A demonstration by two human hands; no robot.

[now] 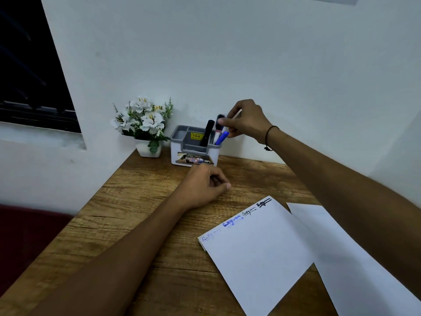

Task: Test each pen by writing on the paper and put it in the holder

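A white and grey pen holder stands at the back of the wooden desk, against the wall. Inside it lean a black marker, a blue pen and a white pen with a dark cap. My right hand hovers over the holder's right compartment, pinching a thin light-coloured pen whose lower end is hidden by my fingers. My left hand rests on the desk in front of the holder, fingers curled with nothing in them. The paper carries several blue and black scribbles along its top edge.
A small white pot of white artificial flowers stands left of the holder. A second white sheet lies to the right, partly under my right arm. A dark window fills the upper left. The wall runs right behind the holder.
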